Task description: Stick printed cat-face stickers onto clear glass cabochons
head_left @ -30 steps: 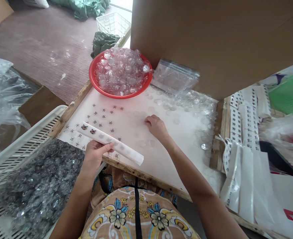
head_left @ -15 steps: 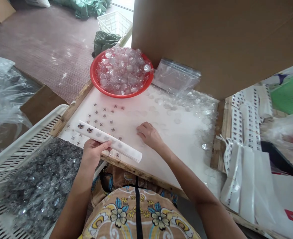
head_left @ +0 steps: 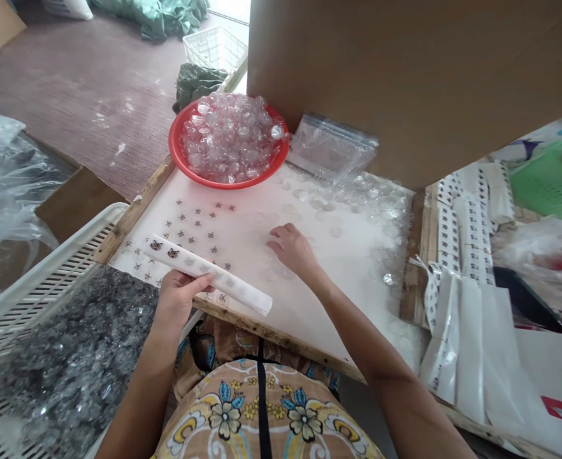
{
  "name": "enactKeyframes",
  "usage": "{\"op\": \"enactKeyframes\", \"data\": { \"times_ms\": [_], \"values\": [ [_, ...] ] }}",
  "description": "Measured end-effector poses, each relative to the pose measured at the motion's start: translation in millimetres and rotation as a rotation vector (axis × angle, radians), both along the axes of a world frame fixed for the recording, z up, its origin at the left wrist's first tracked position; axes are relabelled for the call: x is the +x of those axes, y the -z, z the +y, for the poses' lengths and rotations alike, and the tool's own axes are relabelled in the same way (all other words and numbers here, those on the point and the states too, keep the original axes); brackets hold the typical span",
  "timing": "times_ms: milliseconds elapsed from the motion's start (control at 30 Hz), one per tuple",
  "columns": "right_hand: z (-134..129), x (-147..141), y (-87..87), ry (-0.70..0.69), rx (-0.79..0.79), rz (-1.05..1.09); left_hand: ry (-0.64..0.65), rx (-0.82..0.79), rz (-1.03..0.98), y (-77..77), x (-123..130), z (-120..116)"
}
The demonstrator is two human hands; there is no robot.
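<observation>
Left hand (head_left: 180, 294) clamps the sticker strip (head_left: 243, 292) between thumb and fingers at the near-left edge of the white board (head_left: 329, 312); right hand (head_left: 294, 250) is apart, thumb and fingertips parted, red basin (head_left: 228, 185) beyond

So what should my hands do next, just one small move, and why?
Probably bring the right hand to the white strip and try lifting a cat-face print. The left hand holds the strip, two such prints show at one end, and the right hand looks open with nothing plainly seen in it; clear discs lie on the white board.
</observation>
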State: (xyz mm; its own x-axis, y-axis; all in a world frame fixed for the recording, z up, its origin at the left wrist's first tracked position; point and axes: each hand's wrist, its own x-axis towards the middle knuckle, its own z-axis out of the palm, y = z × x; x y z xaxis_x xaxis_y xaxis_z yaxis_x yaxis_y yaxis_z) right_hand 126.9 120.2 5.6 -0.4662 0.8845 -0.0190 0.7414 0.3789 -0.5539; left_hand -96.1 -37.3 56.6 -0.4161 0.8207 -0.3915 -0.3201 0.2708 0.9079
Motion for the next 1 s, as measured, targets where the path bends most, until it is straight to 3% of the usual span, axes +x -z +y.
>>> {"op": "enactKeyframes", "data": {
  "times_ms": [100, 267, 367, 567, 633, 833, 1000],
  "values": [
    [13, 1, -1.1, 0.053, 0.176, -0.016, 0.012, -0.011, 0.003, 1.1, 0, 0],
    [25, -28, 12.1, -0.208, 0.234, -0.084, 0.033, -0.005, 0.004, -0.8, 4, 4],
    [25, -42, 22.2, -0.298, 0.214, -0.118, 0.019, -0.004, 0.010, -2.9, 4, 5],
    [13, -10, 19.4, -0.390, 0.175, 0.036, -0.022, -0.034, 0.001, 4.6, -6, 1],
    [15, 5, 14.4, -0.363, 0.155, 0.114, -0.008, -0.038, 0.003, 7.0, -6, 2],
    [52, 20, 15.9, -0.064, 0.156, 0.143, 0.049, 0.005, 0.008, -1.4, 3, 9],
    [51, 36, 25.5, -0.099, 0.102, 0.139, 0.012, -0.001, 0.013, -1.1, 2, 3]
  ]
}}
